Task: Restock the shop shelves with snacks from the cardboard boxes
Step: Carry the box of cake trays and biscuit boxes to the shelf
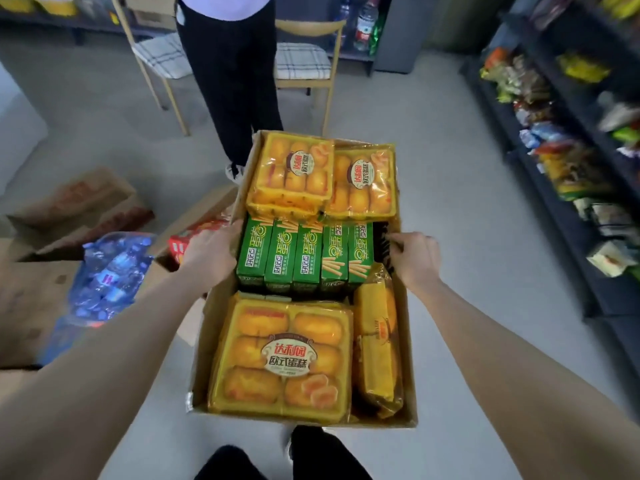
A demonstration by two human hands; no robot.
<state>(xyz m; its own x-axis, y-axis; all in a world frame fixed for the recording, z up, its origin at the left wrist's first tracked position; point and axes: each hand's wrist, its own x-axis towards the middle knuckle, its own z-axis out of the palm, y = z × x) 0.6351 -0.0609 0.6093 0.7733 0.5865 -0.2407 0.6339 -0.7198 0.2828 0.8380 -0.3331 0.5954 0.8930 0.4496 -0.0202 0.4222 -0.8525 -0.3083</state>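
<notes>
Between the two hands, an open brown cardboard box [408, 358] appears to be held off the floor, above the person's own legs.

**Grip.** The left hand [211, 252] grips the left wall of the box near its middle, with most of its fingers hidden behind the wall. The right hand [417, 259] grips the right wall, its fingers curled over the rim into the gap beside the load.

**Load.** A row of upright green rectangular snack cartons [304, 252] fills the middle of the box. A flat yellow plastic-wrapped cake tray [282, 358] lies at the near end, with a second yellow pack [377, 341] standing on edge beside it. Two more yellow cake trays [291, 171] sit at the far end, higher than the rim.

**Destination.** The dark shop shelves [609, 292], already holding mixed snack packets, run along the right.

**Hazards.**
- The far trays rise above the rim. A forward tilt would probably let them slide out.
- Both hands hold thin side walls, not the base. The walls may buckle under the load.
- A standing person [228, 81], two wooden chairs [304, 60] and a blue-wrapped pack of water bottles [107, 275] lie near the path. A turn made without looking may cause a collision.
</notes>
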